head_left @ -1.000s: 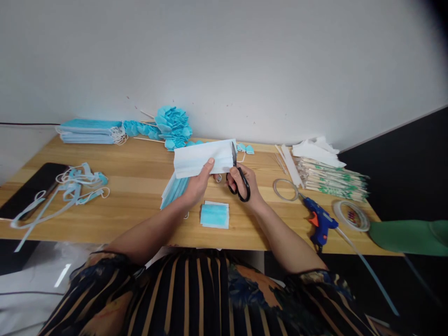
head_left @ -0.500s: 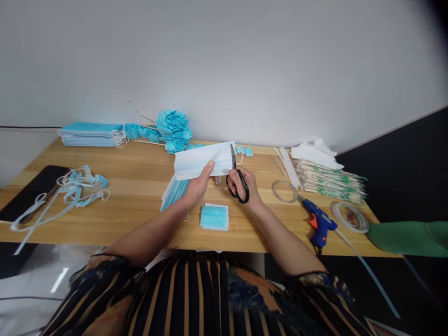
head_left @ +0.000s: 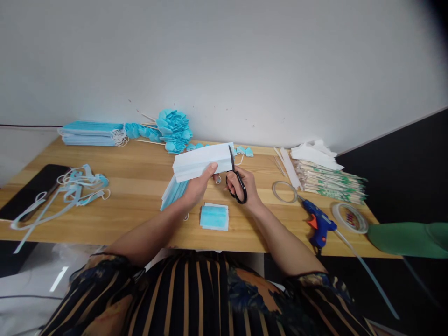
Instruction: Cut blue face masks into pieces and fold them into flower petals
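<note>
My left hand [head_left: 199,186] pinches a face mask [head_left: 199,161] by its lower edge, thumb on top, its pale side facing me. In my right hand [head_left: 243,184] is a pair of scissors [head_left: 240,190] with black handles, fingers through the loops. The blades lie along the mask's right end. Below my left hand, more blue masks [head_left: 174,192] rest on the table, partly hidden by the hand and the held mask. A small stack of cut blue and white pieces [head_left: 214,217] sits nearer to me, between my forearms.
Blue paper-like flowers [head_left: 173,128] and a stack of masks [head_left: 91,134] stand along the wall. Cut ear-loop strips [head_left: 79,186] lie by a black phone [head_left: 31,191] at left. At right are a glue gun [head_left: 318,223], a tape roll [head_left: 350,217], a wire coil [head_left: 284,192] and wrapped sticks [head_left: 331,181].
The held mask has tilted slightly, its left end a little lower. The scissor blades have drawn closer together at its right end, and both hands have barely shifted.
</note>
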Demonstrator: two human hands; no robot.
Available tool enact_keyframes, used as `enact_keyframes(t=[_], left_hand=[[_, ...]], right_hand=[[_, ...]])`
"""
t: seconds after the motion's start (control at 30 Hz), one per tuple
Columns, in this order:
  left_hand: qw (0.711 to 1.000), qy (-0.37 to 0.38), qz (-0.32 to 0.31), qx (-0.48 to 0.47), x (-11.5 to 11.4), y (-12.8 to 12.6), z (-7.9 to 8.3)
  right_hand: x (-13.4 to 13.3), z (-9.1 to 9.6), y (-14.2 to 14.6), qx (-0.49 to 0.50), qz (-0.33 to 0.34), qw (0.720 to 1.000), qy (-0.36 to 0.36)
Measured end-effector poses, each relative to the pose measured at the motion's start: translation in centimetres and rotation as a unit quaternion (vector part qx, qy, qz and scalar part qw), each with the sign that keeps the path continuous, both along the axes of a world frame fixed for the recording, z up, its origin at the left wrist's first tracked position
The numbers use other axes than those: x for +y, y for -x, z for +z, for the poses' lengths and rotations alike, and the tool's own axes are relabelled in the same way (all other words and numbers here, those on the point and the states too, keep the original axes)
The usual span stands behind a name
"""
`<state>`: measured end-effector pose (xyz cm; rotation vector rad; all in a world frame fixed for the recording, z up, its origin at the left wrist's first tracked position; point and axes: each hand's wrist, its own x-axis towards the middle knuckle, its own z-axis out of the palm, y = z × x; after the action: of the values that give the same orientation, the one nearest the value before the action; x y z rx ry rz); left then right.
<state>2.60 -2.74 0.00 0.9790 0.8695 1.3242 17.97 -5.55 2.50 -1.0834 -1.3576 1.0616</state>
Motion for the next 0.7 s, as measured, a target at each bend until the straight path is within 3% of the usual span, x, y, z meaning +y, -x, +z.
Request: enact_keyframes(t=[0.3, 0.4, 0.5, 0.7], left_hand=[[0.989, -0.013, -0.025, -0.146, 0.7, -0.1, 1.3], [0.990, -0.008, -0.020, -0.138, 1.1, 0.0, 1.6], [0.993, -0.010, 0.027, -0.111, 1.5, 0.3, 1.7], [0.992, 0.004, 0.073, -0.103, 2.4, 1.2, 1.8]], right_hand=[[0.6, -1.5, -0.4, -0.068, 0.001, 0.998, -0.018], [0.6, -1.6, -0.3, -0.072, -0.009, 0.997, -0.024], [0.5, -1.3, -0.2, -0.072, -0.001, 0.997, -0.011], [0.7, -1.2, -0.5, -0.070, 0.078, 0.993, 0.048]])
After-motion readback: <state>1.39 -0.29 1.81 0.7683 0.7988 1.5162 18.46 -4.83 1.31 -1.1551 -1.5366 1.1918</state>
